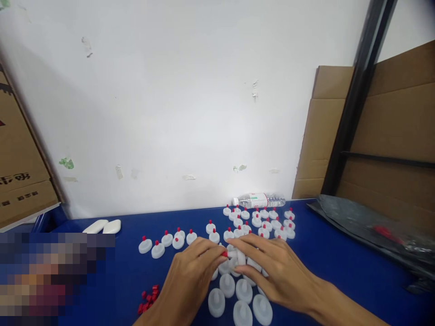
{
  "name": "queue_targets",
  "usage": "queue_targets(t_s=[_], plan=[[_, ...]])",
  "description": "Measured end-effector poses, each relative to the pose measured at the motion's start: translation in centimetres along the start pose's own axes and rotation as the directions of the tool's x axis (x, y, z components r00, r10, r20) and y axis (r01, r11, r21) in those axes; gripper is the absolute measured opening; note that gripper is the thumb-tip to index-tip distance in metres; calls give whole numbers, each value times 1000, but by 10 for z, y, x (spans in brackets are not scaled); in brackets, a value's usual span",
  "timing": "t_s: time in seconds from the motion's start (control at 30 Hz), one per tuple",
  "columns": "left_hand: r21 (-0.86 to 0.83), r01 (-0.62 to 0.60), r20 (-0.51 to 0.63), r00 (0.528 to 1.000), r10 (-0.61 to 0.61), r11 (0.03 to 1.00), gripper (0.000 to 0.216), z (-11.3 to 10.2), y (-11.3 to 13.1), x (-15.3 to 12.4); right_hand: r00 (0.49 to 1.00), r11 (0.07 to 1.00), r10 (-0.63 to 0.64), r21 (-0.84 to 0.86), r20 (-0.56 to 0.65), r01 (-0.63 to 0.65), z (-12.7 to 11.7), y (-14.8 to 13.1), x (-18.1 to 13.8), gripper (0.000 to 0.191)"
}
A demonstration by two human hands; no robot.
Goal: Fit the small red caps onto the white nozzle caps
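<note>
A: What do the hands hold?
B: The left hand [195, 271] pinches a red cap [224, 254]; the right hand [275, 267] grips a white lid [241, 258] between thumb and fingers, spout toward the cap, above the middle of the counter [127, 267].
A: And around them?
B: Bare-spouted lids [243, 313] stand near, loose red caps [148, 299] lie near left, capped lids [256, 222] stand beyond, and a bottle [260, 200] lies along the far edge.
</note>
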State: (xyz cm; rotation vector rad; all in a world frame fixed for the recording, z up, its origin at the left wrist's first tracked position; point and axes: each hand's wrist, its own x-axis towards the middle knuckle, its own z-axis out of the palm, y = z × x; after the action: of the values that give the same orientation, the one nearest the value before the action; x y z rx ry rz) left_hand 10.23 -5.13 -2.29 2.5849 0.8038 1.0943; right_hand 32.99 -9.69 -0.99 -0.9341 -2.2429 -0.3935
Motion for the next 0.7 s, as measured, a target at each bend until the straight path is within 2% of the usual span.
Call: queue_targets(t_s=[0.1, 0.3, 0.43, 0.53, 0.6, 0.7], plan=[[58, -45, 56, 998, 42, 997, 27, 0, 1, 0, 999, 1000, -14, -27, -33, 13, 1, -3, 1, 37], [-29, -22, 28, 999, 23, 999, 30, -8, 13, 2, 990, 994, -82, -81, -115, 73, 4, -9, 3, 34], [69, -62, 96, 994, 55, 996, 30, -21, 16, 8, 995, 988, -87, -135, -55, 79, -1, -10, 10, 34], [153, 1, 95, 995, -16, 988, 26, -41, 18, 16, 996, 982, -80, -174, -41, 71, -16, -6, 13, 25], [203, 95, 36, 994, -105, 974, 27, -56, 17, 15, 991, 978, -62, -208, -119, 36, -31, 0, 8, 21], [307, 174, -20, 984, -177, 936, 24, -75, 10, -6, 952, 953, 167, -204, -255, -222, -52, 16, -17, 17]])
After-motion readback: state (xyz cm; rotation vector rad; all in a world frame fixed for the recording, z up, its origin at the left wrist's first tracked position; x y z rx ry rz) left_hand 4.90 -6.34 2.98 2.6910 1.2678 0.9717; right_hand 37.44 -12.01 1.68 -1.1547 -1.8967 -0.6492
